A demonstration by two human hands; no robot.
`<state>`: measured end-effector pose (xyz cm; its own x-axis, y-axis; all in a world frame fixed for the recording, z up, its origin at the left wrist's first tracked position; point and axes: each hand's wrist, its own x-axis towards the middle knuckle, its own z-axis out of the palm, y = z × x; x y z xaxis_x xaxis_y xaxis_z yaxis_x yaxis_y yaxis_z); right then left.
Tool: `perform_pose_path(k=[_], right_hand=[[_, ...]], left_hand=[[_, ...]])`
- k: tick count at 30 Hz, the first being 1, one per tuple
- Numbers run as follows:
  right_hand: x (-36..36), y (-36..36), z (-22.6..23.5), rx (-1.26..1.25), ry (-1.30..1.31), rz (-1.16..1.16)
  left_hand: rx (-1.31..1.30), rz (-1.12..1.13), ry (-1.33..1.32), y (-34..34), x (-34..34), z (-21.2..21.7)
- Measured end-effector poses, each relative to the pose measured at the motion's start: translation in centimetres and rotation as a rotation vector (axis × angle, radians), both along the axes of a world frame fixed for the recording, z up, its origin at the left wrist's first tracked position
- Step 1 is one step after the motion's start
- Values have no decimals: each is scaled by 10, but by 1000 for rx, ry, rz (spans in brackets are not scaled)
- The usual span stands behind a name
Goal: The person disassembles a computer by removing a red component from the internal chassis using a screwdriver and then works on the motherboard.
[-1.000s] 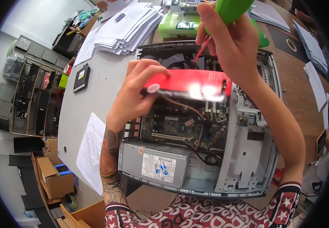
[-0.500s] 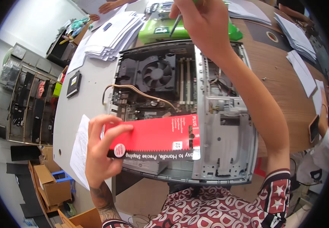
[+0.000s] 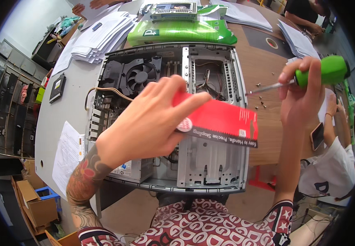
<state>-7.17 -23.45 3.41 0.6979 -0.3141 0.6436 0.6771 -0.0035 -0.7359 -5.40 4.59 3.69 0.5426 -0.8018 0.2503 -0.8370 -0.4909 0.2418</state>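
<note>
My left hand (image 3: pixel 144 123) is closed on a flat red and black cardboard package (image 3: pixel 222 119), held over the middle of an open desktop computer case (image 3: pixel 243 164). Hand and package hide part of the circuit board below. Farther back in the case, a black cooling fan (image 3: pixel 139 77) shows. Off the case's right side, my right hand (image 3: pixel 298 96) grips a screwdriver (image 3: pixel 325 73) by its green handle. Its metal shaft points left, the tip above the table near the case's edge. Several small screws (image 3: pixel 260 98) lie on the wood close to that tip.
A green plastic package (image 3: pixel 181 33) lies behind the case, with stacked papers (image 3: pixel 101 39) to its left. On the grey tabletop sits a small black drive (image 3: pixel 57 88). A tape roll (image 3: pixel 271 43) and a phone (image 3: pixel 317 136) lie right. Other people's hands are at the edges.
The right hand has swung from above the case's far edge to its right side with the screwdriver. My left hand has carried the package rightward. The whole view has shifted.
</note>
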Motion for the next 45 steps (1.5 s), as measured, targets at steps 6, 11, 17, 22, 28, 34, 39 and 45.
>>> perform_pose_path(k=[6, 11, 17, 22, 28, 34, 39, 45], right_hand=[[-2, -14, 0, 21, 34, 158], [13, -1, -8, -2, 92, 413], [28, 17, 0, -107, 14, 444], [38, 19, 15, -121, -63, 505], [15, 3, 43, -1, -42, 450], [20, 1, 33, -107, 64, 417], [26, 9, 34, -126, 275, 349], [20, 34, 27, -258, 415, 315]], left_hand=[[99, -297, 162, -23, 15, -3], [68, -323, 209, -11, 14, -25], [-32, -322, 261, -16, 9, -24], [-308, -49, -108, -11, 10, -15], [-464, 4, 382, -14, 18, -25], [-356, 9, 670, -16, 9, -16], [-199, -87, 394, -15, 10, -27], [-246, -79, 280, -18, 9, -32]])
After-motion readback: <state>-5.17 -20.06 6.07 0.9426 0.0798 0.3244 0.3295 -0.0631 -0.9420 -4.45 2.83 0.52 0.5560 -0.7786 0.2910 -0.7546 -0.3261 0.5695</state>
